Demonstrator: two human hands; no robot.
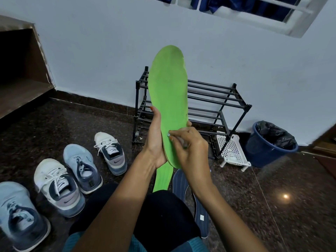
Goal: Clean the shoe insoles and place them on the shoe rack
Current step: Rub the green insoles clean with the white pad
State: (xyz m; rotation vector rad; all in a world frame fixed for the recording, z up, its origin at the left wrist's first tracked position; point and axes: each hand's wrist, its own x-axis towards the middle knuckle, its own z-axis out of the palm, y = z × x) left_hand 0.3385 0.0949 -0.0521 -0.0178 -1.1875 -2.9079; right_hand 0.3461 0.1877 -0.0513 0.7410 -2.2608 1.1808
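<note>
A green insole (168, 91) stands upright in front of me, toe end up. My left hand (155, 140) grips its heel part from the left, thumb along the edge. My right hand (189, 146) pinches a small blurred brush-like tool (179, 140) against the insole's lower face. A second green insole (163, 177) lies on the floor below, partly hidden by my hands. Two dark blue insoles (181, 182) lie beside my knee. The black shoe rack (216, 106) stands against the wall behind the raised insole.
Several sneakers (60, 184) line the dark floor at the left. A white perforated basket (232, 151) sits under the rack's right end, and a blue bin (269, 148) with a black liner stands further right. Brown steps (21, 73) rise at far left.
</note>
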